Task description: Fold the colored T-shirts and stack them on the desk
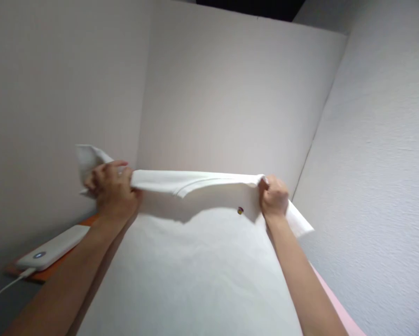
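Note:
A white cloth (195, 181) stretches between my two hands, its upper edge folded over in a long crease. My left hand (113, 189) pinches the cloth's left end, and a loose corner sticks up behind the fingers. My right hand (274, 198) grips the other end, with a corner hanging out past it to the right. Below the held edge spreads a broad white textured sheet (191, 275), partly shaded by the cloth. A tiny dark red and yellow round item (240, 210) sits on the white surface just below the cloth, close to my right hand.
Pale walls (230, 93) rise ahead and to both sides, meeting in corners. At the lower left, a white power bank (51, 247) with a lit indicator and a white cable lies on an orange board (30, 274). A pink sleeve or fabric (335, 303) shows at the lower right.

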A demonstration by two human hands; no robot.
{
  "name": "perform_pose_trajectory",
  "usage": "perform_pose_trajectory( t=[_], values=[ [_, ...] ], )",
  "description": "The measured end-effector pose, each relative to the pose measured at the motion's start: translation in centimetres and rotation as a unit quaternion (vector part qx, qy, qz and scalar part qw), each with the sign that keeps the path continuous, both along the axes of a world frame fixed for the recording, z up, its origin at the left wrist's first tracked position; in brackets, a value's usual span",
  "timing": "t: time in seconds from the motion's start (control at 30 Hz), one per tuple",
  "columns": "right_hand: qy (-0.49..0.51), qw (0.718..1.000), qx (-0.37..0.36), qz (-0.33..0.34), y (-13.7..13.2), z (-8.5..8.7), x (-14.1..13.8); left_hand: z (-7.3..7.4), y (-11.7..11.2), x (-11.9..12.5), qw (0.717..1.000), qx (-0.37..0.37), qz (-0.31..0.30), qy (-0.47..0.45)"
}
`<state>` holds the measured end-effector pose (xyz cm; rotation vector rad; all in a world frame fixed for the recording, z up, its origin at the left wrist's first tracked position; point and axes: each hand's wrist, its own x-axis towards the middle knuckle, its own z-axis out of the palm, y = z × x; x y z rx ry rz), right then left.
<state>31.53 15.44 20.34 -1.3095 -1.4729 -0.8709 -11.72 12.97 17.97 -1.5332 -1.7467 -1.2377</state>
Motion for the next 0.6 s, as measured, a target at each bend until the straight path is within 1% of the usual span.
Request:
perform_pose_trajectory(
  t=[0.03, 0.07, 0.1, 0.13, 0.17, 0.23, 0.3, 0.37, 0.43, 0.5, 0.53, 0.6],
  values=[
    [-0.03, 0.996, -0.084, -0.013, 2.5, 0.1, -0.7, -0.2, 1.5, 0.3, 0.999, -0.03, 0.002, 0.011],
    [-0.045, 0.985, -0.162, -0.037, 4.6, -0.2, -1.2, -0.6, 3.1, 0.6, 0.998, -0.064, -0.003, 0.024],
    [-0.058, 0.97, -0.23, -0.054, 6.0, -1.0, -1.7, -1.2, 4.5, 0.8, 0.995, -0.094, -0.013, 0.037],
    [-0.065, 0.953, -0.289, -0.066, 7.0, -2.2, -2.0, -2.1, 5.9, 0.9, 0.991, -0.122, -0.026, 0.049],
    [-0.071, 0.935, -0.339, -0.07, 7.5, -3.7, -2.2, -3.3, 7.0, 0.9, 0.987, -0.143, -0.04, 0.059],
    [-0.086, 0.903, -0.417, -0.055, 7.6, -7.3, -2.5, -6.6, 8.5, 0.7, 0.975, -0.196, -0.071, 0.08],
    [-0.098, 0.871, -0.48, -0.033, 7.1, -11.2, -2.7, -10.3, 9.4, 0.2, 0.953, -0.264, -0.11, 0.1],
    [-0.106, 0.842, -0.529, -0.015, 6.3, -14.7, -2.6, -13.9, 10.0, -0.2, 0.925, -0.334, -0.145, 0.113],
    [-0.11, 0.813, -0.571, -0.006, 5.6, -17.5, -2.3, -16.8, 10.5, -0.7, 0.899, -0.392, -0.158, 0.112],
    [-0.115, 0.788, -0.604, -0.009, 5.1, -19.5, -1.7, -18.7, 10.9, -1.3, 0.883, -0.434, -0.147, 0.1],
    [-0.117, 0.779, -0.616, -0.014, 4.9, -20.3, -1.4, -19.3, 11.1, -1.6, 0.879, -0.448, -0.135, 0.093],
    [-0.118, 0.767, -0.631, -0.022, 4.8, -21.1, -0.9, -20.0, 11.4, -2.2, 0.875, -0.466, -0.108, 0.079]
  ],
)
